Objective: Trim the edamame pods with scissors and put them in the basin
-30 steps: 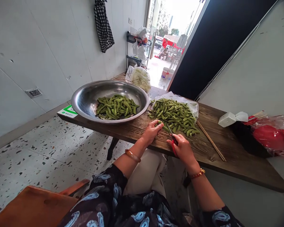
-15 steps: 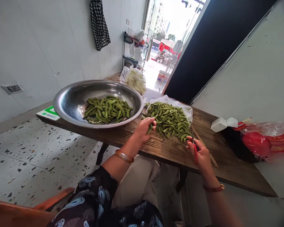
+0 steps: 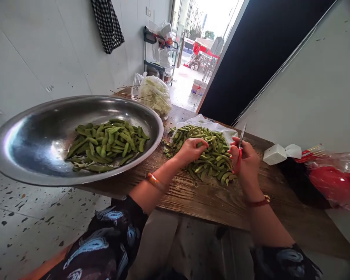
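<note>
Street-front shop or small eatery, doorway (image 3: pixel 184 87) facing a canopy (image 3: pixel 204 43) outside, bag-laden cart (image 3: pixel 155 66), speckled floor (image 3: pixel 32 219)

Blown-out daylight through the doorway (image 3: pixel 184 83), glare on the steel bowl (image 3: pixel 43 149), dim shade under the table (image 3: pixel 177 192), stretched edges

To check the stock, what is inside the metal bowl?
Green pods lie heaped in the bowl, with pale scraps at the heap's near edge. Whatever lies beneath the pods is covered.
</note>
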`<state>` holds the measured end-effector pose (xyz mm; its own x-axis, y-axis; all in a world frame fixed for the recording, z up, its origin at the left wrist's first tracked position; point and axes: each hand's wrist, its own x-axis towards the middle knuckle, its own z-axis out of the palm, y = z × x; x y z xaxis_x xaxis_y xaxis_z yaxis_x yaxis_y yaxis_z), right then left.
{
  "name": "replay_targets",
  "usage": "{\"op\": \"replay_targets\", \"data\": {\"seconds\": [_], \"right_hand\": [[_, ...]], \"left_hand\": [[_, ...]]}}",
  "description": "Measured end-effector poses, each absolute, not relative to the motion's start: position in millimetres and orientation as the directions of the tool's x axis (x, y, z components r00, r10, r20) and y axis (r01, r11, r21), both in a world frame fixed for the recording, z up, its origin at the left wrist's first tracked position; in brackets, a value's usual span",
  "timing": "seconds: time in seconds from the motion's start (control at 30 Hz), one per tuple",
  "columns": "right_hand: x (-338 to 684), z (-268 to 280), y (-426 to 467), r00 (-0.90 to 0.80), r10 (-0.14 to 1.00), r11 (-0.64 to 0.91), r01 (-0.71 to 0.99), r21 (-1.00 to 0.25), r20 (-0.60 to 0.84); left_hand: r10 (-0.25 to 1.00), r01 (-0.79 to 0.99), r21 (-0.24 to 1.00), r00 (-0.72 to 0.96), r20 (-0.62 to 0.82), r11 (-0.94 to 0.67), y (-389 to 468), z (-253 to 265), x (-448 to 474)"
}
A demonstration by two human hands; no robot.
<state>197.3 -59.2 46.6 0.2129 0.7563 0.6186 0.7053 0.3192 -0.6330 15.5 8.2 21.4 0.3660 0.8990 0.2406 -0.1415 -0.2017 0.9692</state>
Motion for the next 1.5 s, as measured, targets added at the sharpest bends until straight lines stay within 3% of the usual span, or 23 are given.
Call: {"op": "replay_targets", "data": {"seconds": [0.1, 0.3, 0.43, 0.57, 0.67, 1.03, 1.17, 1.33, 1.5], "right_hand": [[189.8, 40.3, -43.0, 0.152, 0.730, 0.356, 0.747, -0.561, 0.666], [190.2, 26.9, -27.9, 0.097, 0.718, 0.374, 0.781, -0.500, 0.690], [200.7, 14.1, -24.7, 0.137, 0.731, 0.382, 0.729, -0.568, 0.668], [208.7, 7.5, -23.8, 0.042, 0.812, 0.428, 0.634, -0.644, 0.582], [209.8, 5.2, -23.7, -0.046, 0.849, 0.444, 0.602, -0.663, 0.526], [207.9, 9.2, -25.7, -0.127, 0.850, 0.490, 0.549, -0.678, 0.512], [201.6, 10.0, -28.9, -0.132, 0.854, 0.482, 0.568, -0.667, 0.504], [185.6, 4.5, -32.2, -0.038, 0.862, 0.431, 0.579, -0.692, 0.505], [177.7, -6.7, -32.9, -0.106, 0.832, 0.490, 0.599, -0.633, 0.544]], "left_hand": [[0.886, 0.092, 0.917, 0.310, 0.344, -0.388, 10.5, 6.9, 19.5], [0.905, 0.182, 0.912, 0.294, 0.307, -0.369, 9.6, -3.5, 21.0], [0.912, 0.131, 0.927, 0.271, 0.309, -0.353, 13.2, 8.0, 12.7], [0.955, -0.031, 0.990, 0.261, 0.142, -0.139, 13.5, 17.7, 4.7], [0.961, -0.086, 0.994, 0.263, 0.090, -0.070, 11.1, 19.4, 3.5], [0.941, 0.036, 0.992, 0.323, 0.100, -0.118, 3.6, 25.8, 5.0], [0.958, -0.121, 0.993, 0.286, 0.027, 0.008, 7.1, 20.2, 5.2], [0.926, -0.422, 0.866, 0.360, -0.111, 0.268, 7.0, 10.7, 12.1], [0.932, -0.556, 0.777, 0.348, -0.105, 0.295, 5.5, 11.3, 15.8]]}}
